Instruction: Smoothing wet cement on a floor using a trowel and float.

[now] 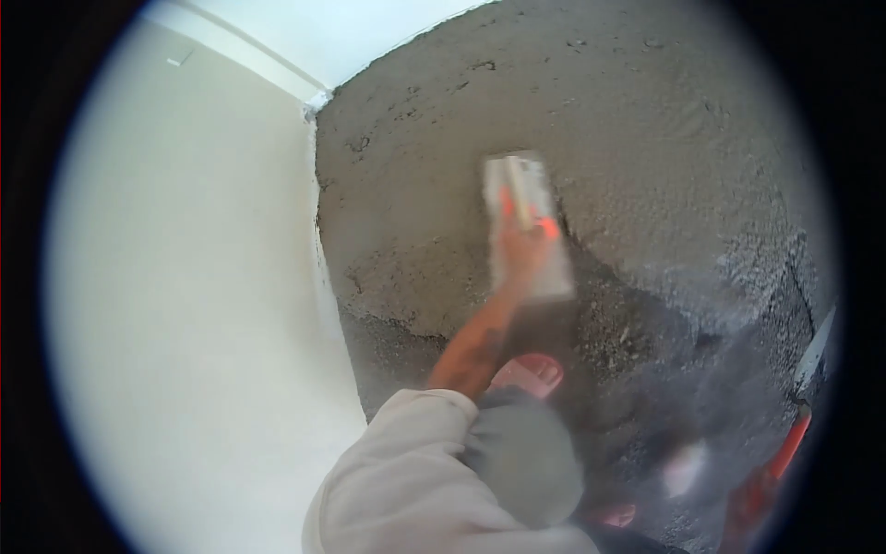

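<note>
My left hand (pixel 524 245), its arm in a pale sleeve, is closed round the light handle of a flat rectangular plastering float (pixel 554 277). The float lies against the wet grey-brown mortar (pixel 415 212), and both it and the hand are blurred by motion. At the lower right rim, my right hand (pixel 752 499) is dim and partly cut off. It is closed round the orange handle of a pointed trowel (pixel 814 358), whose metal blade points up and away from the hand.
A pale wall (pixel 194 258) borders the mortar on the left, another white surface (pixel 369 32) at the far side. Rougher, darker mortar (pixel 618 323) lies right of the float. Close to me are a grey rounded shape (pixel 531 462), possibly my knee, and a pink object (pixel 533 374).
</note>
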Tool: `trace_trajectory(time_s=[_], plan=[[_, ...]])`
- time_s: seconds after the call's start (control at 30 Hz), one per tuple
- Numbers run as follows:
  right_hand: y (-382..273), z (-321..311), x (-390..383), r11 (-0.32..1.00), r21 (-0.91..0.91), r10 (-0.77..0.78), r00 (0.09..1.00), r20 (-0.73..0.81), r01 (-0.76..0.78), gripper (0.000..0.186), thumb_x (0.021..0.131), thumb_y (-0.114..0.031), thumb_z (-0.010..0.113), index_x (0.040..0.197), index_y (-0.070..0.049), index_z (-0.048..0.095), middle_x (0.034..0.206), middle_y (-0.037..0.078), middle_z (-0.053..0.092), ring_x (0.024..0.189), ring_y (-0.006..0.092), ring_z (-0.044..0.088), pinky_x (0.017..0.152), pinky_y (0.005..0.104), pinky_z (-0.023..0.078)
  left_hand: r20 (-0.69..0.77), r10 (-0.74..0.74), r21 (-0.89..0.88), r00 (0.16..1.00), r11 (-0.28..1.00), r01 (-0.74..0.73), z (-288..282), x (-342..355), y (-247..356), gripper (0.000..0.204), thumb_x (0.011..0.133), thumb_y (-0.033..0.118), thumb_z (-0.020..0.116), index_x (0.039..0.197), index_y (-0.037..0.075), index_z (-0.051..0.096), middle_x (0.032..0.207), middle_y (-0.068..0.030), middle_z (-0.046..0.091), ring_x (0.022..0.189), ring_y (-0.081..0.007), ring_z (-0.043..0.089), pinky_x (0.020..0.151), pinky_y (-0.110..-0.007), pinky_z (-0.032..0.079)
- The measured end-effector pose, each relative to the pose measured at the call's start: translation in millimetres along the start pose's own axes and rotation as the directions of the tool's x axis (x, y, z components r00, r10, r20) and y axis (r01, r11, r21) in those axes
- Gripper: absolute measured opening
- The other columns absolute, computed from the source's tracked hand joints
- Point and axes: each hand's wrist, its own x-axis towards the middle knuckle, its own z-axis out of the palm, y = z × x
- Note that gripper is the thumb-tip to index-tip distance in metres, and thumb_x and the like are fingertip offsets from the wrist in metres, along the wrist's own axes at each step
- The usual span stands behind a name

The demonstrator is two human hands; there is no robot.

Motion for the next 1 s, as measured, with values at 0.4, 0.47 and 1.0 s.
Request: trace_trajectory(time_s=[0.4, 0.47, 1.0], plan=[[-49, -5, -35, 0.267, -0.963, -0.375, 0.924, -0.068, 0.037, 0.053, 0.077, -0.01, 0.061, 0.127, -0.003, 0.043, 0.093, 0.025, 0.061, 0.088, 0.0378, 0.062, 0.076, 0.0391, 0.048, 0.367, 0.354, 0.524, 0.861, 0.686, -0.505, -188, 5, 125, 0.053, 0.083, 0.016, 0.056, 0.133, 0.004, 0.041, 0.122, -0.0191, 0.054, 0.107, -0.0279, 0.056, 0.089, -0.034, 0.043], [-49, -27, -58, 0.258, -0.966, -0.438, 0.895, -0.09, 0.029, 0.052, 0.079, -0.015, 0.059, 0.127, -0.004, 0.043, 0.084, 0.027, 0.06, 0.079, 0.0426, 0.061, 0.07, 0.044, 0.049, 0.422, 0.341, 0.437, 0.84, 0.736, -0.518, -214, 7, 175, 0.05, 0.082, 0.013, 0.055, 0.13, 0.003, 0.044, 0.122, -0.0183, 0.054, 0.106, -0.0277, 0.057, 0.088, -0.034, 0.044], [-132, -79, -523, 0.667, 0.053, 0.286, 0.19, -0.939, -0.743, 0.036, 0.083, -0.027, 0.061, 0.113, -0.008, 0.052, 0.073, 0.008, 0.055, 0.058, 0.0188, 0.055, 0.047, 0.035, 0.044, 0.792, 0.286, 0.155, 0.54, 0.761, -0.63, -338, -66, 472, 0.057, 0.071, -0.003, 0.048, 0.128, 0.004, 0.048, 0.126, -0.0133, 0.053, 0.104, -0.0256, 0.058, 0.088, -0.032, 0.045]])
